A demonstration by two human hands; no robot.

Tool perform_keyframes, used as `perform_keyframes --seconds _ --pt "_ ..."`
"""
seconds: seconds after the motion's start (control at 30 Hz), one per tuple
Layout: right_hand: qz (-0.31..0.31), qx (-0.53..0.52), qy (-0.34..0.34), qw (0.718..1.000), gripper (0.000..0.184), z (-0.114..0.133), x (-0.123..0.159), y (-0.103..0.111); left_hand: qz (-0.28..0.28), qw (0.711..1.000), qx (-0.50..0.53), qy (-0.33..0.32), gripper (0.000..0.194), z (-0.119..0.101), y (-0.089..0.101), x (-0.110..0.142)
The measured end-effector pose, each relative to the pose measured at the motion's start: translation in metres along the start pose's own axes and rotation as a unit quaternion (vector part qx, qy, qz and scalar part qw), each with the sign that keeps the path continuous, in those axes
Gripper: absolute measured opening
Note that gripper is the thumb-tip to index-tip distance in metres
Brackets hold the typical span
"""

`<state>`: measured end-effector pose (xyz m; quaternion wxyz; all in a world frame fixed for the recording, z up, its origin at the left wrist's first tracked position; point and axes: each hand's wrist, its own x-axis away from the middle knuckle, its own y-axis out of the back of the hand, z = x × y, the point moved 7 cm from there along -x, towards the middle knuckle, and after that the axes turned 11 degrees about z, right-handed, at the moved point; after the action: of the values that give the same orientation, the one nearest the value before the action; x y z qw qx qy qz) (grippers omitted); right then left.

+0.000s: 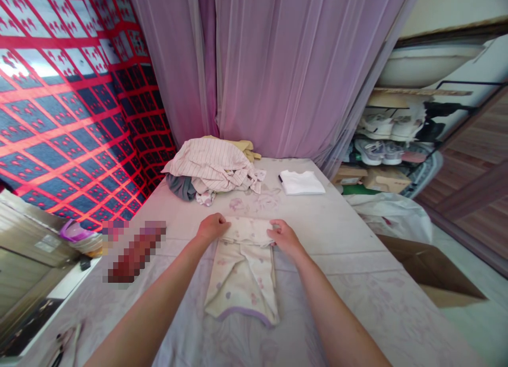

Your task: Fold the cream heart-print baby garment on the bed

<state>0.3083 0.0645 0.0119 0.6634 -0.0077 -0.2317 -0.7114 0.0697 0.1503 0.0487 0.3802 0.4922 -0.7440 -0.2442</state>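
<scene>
A cream garment point(242, 282) with small coloured prints and a lilac-edged hem lies flat on the bed, its far end folded over toward me. My left hand point(213, 227) pinches the left corner of that folded end. At the opposite corner, my right hand point(284, 236) grips the cloth between thumb and fingers. Beyond my hands, to the left, is a loose heap of clothes with a pink striped garment point(210, 163) on top. A folded white garment point(302, 182) lies farther off to the right.
Purple curtains point(278, 70) hang behind the bed point(341, 261), and a red-and-dark patterned cloth point(71, 102) hangs on the left. Shoes point(381, 151) sit on a rack at right, above an open cardboard box point(432, 271). A cable point(75, 335) lies near left.
</scene>
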Motion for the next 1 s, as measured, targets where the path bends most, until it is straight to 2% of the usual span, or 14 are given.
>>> perform_keyframes --seconds 0.13,0.27,0.33,0.43,0.6,0.7,0.77,0.83,0.9,1.0 --pt "0.016 -0.075 0.003 0.997 0.031 0.005 0.005 -0.01 0.021 0.997 0.077 0.008 0.019 0.005 -0.005 0.0" --pt "0.018 -0.14 -0.015 0.99 0.032 -0.006 0.011 -0.014 0.042 0.99 0.135 0.024 0.028 0.016 -0.014 0.002" --pt "0.013 -0.078 -0.014 0.997 0.034 -0.01 0.012 -0.012 0.044 0.988 0.143 0.029 0.029 0.021 -0.015 0.001" --pt "-0.01 0.093 0.014 0.995 0.035 -0.005 0.013 -0.006 0.032 0.99 0.135 0.023 0.028 0.022 -0.013 -0.001" --pt "-0.014 0.296 0.015 0.955 0.039 0.011 0.019 -0.002 0.02 0.996 0.082 0.003 0.017 0.018 -0.011 -0.005" --pt "-0.054 0.388 0.015 0.92 0.035 0.024 0.026 0.002 0.003 0.999 0.036 -0.007 0.012 0.018 -0.011 -0.002" --pt "-0.086 0.419 0.05 0.903 0.031 0.036 0.029 0.001 -0.015 1.0 0.002 -0.016 0.019 0.016 -0.008 0.001" --pt "-0.09 0.427 0.114 0.892 0.032 0.049 0.03 -0.008 -0.035 0.998 -0.032 -0.035 0.029 0.01 -0.006 0.005" --pt "-0.06 0.438 0.173 0.88 0.038 0.055 0.028 -0.023 -0.049 0.995 -0.057 -0.069 0.038 -0.001 -0.006 0.008" --pt "0.015 0.463 0.192 0.865 0.05 0.048 0.02 -0.049 -0.04 0.98 -0.111 -0.161 0.042 -0.021 -0.019 0.013"
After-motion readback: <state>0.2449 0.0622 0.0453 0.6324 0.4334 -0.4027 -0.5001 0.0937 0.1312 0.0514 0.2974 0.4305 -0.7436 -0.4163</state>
